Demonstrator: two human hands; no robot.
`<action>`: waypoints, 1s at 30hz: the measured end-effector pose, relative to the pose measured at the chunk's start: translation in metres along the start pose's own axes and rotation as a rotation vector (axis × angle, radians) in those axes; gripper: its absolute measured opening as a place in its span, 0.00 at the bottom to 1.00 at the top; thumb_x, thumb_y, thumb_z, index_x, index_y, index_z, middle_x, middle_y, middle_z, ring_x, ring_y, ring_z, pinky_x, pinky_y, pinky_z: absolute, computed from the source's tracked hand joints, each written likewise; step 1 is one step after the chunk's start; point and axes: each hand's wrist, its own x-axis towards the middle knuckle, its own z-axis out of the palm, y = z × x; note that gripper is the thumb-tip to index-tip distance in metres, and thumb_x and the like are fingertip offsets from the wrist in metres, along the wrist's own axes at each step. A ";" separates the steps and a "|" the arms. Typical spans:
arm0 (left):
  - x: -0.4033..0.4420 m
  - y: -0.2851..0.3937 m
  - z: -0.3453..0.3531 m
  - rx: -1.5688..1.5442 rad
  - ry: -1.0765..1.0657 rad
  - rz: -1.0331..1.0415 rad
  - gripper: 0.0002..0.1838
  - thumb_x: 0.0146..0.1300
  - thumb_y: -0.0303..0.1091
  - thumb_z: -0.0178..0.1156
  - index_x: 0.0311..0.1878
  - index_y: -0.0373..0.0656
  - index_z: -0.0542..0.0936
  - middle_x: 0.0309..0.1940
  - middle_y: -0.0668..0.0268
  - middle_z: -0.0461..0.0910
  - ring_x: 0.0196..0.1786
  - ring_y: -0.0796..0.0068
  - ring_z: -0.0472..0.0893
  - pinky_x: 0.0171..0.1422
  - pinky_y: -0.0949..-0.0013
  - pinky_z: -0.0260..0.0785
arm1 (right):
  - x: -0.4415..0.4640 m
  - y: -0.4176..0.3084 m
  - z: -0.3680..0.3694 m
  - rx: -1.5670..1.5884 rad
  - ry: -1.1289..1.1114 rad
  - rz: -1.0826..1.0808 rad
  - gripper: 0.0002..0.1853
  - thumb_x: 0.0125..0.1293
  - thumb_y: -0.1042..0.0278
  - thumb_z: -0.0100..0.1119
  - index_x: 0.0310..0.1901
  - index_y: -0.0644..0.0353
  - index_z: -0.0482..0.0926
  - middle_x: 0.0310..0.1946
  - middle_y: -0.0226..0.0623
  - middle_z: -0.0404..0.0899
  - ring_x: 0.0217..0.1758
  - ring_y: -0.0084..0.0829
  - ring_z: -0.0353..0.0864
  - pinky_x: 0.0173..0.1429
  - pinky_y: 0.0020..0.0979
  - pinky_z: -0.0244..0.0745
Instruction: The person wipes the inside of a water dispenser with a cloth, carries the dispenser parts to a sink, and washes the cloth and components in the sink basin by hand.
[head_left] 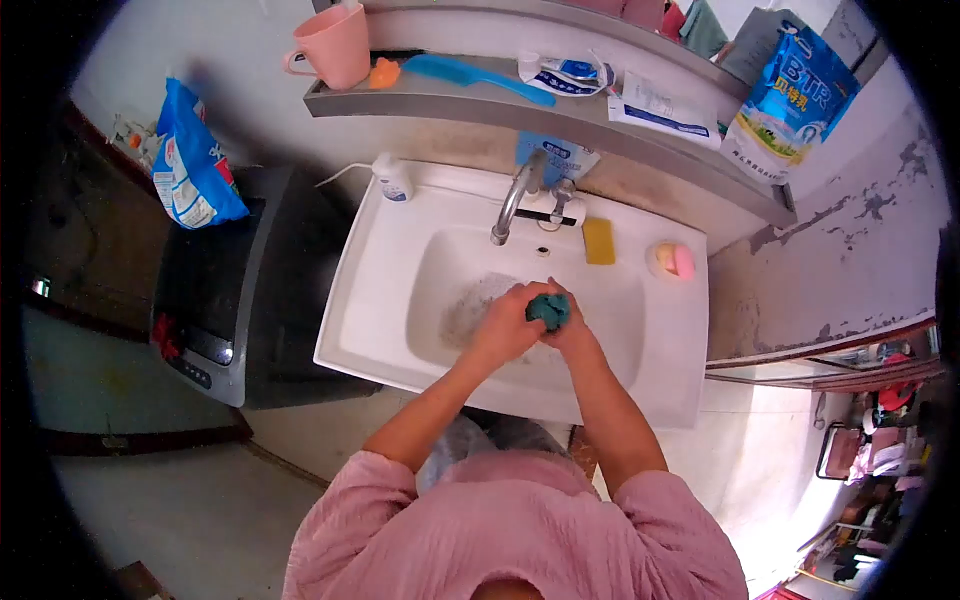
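Over the white sink (425, 290), both my hands are closed around a bunched dark teal cloth (547, 311). My left hand (505, 325) grips it from the left, and my right hand (570, 325) wraps it from the right and below. Much of the cloth is hidden by my fingers. Greyish, sudsy-looking water (470, 305) lies in the basin to the left of my hands. The chrome faucet (515, 200) stands behind them; whether water runs from it I cannot tell.
A yellow sponge (599, 242), a soap dish with pink soap (682, 262) and a white bottle (392, 178) stand on the sink's rim. The shelf (450, 100) above bears a pink mug (335, 48), a blue comb (480, 76) and a blue-white bag (790, 105). A dark washing machine (270, 290) is left.
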 end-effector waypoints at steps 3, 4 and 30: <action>-0.002 -0.023 0.006 -0.053 0.134 -0.242 0.15 0.51 0.30 0.62 0.45 0.42 0.78 0.41 0.58 0.79 0.45 0.64 0.80 0.49 0.61 0.74 | 0.034 0.013 -0.025 -0.149 0.298 -0.251 0.17 0.66 0.53 0.58 0.46 0.59 0.77 0.39 0.35 0.79 0.41 0.29 0.77 0.48 0.32 0.76; 0.002 -0.037 0.006 -0.203 0.169 -0.428 0.15 0.52 0.32 0.63 0.45 0.42 0.78 0.40 0.59 0.79 0.45 0.64 0.80 0.48 0.60 0.74 | 0.037 0.017 -0.021 -0.309 0.462 -0.406 0.17 0.66 0.53 0.59 0.46 0.59 0.78 0.39 0.35 0.79 0.40 0.29 0.77 0.47 0.31 0.75; 0.011 0.011 -0.004 -0.180 0.374 -0.043 0.18 0.66 0.43 0.52 0.31 0.35 0.73 0.24 0.53 0.73 0.26 0.65 0.72 0.36 0.61 0.66 | -0.027 -0.004 0.091 -1.011 0.490 -0.952 0.15 0.67 0.59 0.56 0.32 0.64 0.73 0.28 0.41 0.76 0.29 0.32 0.70 0.39 0.34 0.69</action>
